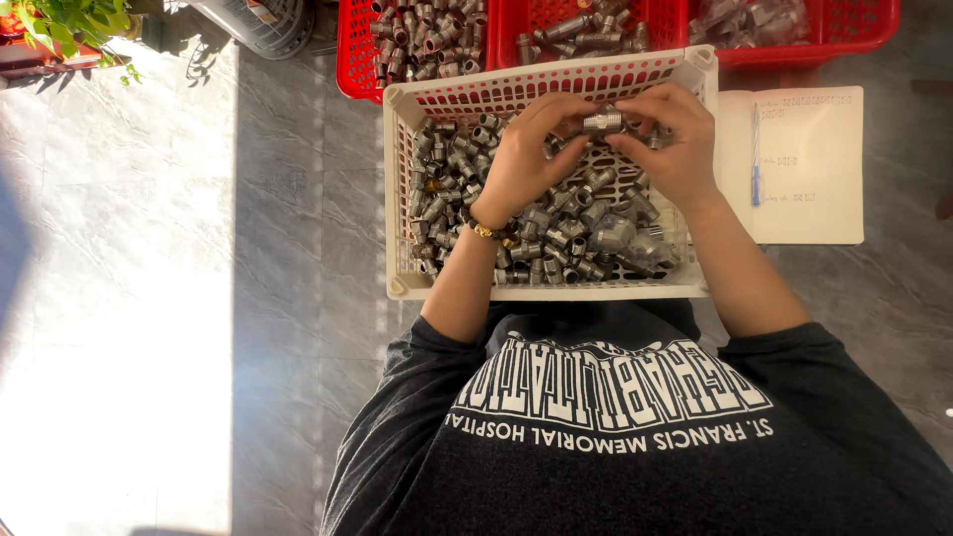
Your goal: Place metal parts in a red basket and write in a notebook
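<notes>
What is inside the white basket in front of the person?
The white basket holds a pile of grey metal fittings. Both hands hold one fitting above it, covering some of the pile.

We wear a dark charcoal short-sleeved T-shirt (635, 447) with white block lettering across the chest at six o'clock, and a beaded gold-brown bracelet (486, 231) circles our left wrist near centre.

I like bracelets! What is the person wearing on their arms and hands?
The left hand has a gold and dark beaded bracelet at the wrist. The right hand wears nothing. Both arms are bare below short dark grey T-shirt sleeves; no gloves.
</notes>
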